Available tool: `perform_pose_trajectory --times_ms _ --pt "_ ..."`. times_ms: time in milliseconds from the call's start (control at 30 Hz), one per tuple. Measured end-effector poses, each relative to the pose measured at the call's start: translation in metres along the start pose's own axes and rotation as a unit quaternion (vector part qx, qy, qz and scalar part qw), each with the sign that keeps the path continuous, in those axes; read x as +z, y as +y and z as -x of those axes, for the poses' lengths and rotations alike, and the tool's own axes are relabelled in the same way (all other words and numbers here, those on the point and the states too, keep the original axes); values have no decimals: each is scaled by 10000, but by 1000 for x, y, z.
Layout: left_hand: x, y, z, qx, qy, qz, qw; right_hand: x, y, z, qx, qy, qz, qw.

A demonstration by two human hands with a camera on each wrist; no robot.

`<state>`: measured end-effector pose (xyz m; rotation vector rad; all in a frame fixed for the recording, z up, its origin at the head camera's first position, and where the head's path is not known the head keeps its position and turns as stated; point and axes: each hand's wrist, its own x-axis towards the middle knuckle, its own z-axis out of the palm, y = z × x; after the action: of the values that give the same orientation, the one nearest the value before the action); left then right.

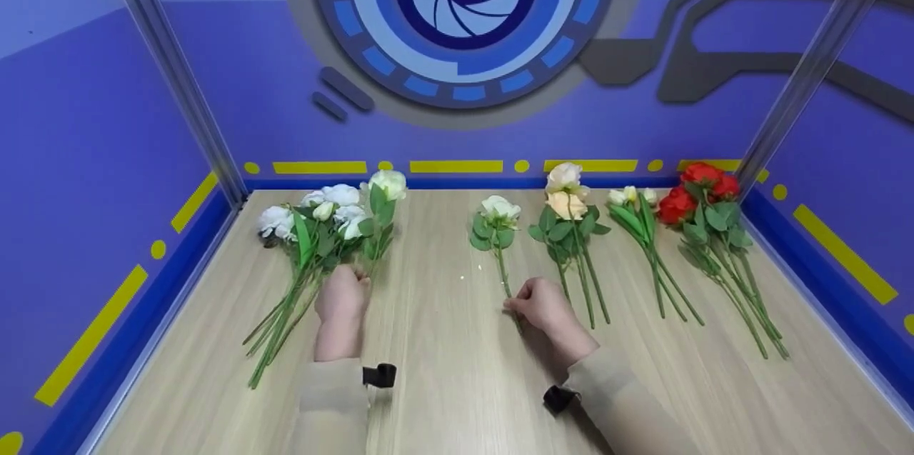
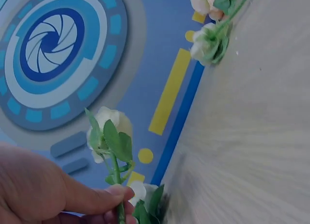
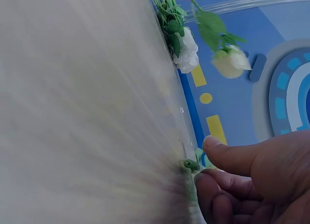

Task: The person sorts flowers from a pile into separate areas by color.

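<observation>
With my left hand point(image 1: 343, 298) I am pinching the stem of a white rose point(image 1: 385, 208), my thumb and fingers clamping together on it just below the leaves. The rose is standing up off the table point(image 1: 443, 355), its bloom pointing toward the wall point(image 1: 243, 83) and its stem running down into my grip. Just to the left of it a bunch of white flowers point(image 1: 305, 241) is lying with its stems slanting toward me; whether my hand is touching those stems I cannot tell.

My right hand point(image 1: 546, 305) is reaching to the stem of a lone rose point(image 1: 500, 211), which is lying on the table near the middle, its pale bloom facing away from me. My fingers are curling in at that stem and my thumb is showing a small gap from the forefinger in the right wrist view, so I cannot tell whether I am gripping the stem or only touching it.

Just beside the lone rose, to its right, some peach roses point(image 1: 568, 206) are lying, their stems passing close by my right hand. Farther right a few white tulips point(image 1: 635, 216) are resting, and beyond them some red roses point(image 1: 703, 194) are lying near the right-hand wall. A black strap point(image 1: 380, 375) is sitting at my left cuff, and another black piece point(image 1: 558, 399) is showing at my right cuff.
</observation>
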<state>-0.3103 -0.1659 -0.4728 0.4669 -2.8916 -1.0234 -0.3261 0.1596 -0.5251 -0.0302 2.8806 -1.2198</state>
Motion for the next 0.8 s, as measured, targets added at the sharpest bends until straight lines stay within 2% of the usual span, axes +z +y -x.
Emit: perform_pose_trajectory --times_ms 133,200,267,433,633,733,800 --pt "4 10 4 477 243 610 9967 -2 -7 5 -182 52 -203 9996" --pt "7 16 6 755 329 1060 9910 -2 -11 7 -243 -27 -347 9991" --pt "11 23 7 949 288 1626 9817 -1 -16 11 -296 -152 -463 9984" --pt "22 43 14 1105 -172 2956 9487 2 -30 19 -670 -677 -823 9920" --pt "36 59 23 1291 -569 3921 9090 11 -44 33 -1337 -1460 -1209 9727" --pt "42 64 27 1233 -756 4343 8891 18 -47 39 -1440 -1694 -1436 9643" --pt "46 67 30 1179 -866 4541 8789 22 -49 43 -1424 -1770 -1657 9597"
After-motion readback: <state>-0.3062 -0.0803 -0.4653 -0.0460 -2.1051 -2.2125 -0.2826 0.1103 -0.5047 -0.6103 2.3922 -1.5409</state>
